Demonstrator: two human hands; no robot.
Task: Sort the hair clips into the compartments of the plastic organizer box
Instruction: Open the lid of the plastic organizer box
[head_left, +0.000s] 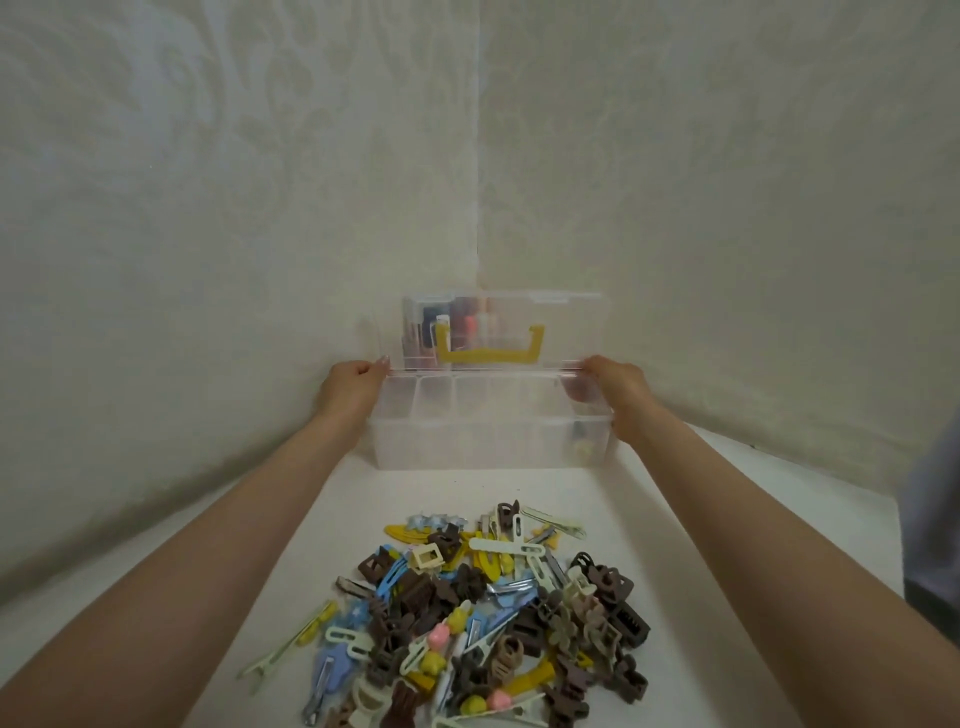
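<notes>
White table (337, 519) | arms outstretched | left grip (353, 387), right grip (621, 387) pinching organizer box lid (545, 322) ends

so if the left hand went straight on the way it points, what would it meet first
The left end of the organizer box, at the hinge of its open lid; the left hand seems to touch it.

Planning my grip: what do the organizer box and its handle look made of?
The organizer box looks like clear, slightly frosted plastic, probably rigid: dividers show through its walls. The handle looks like opaque yellow plastic, matte, without glints.
</notes>
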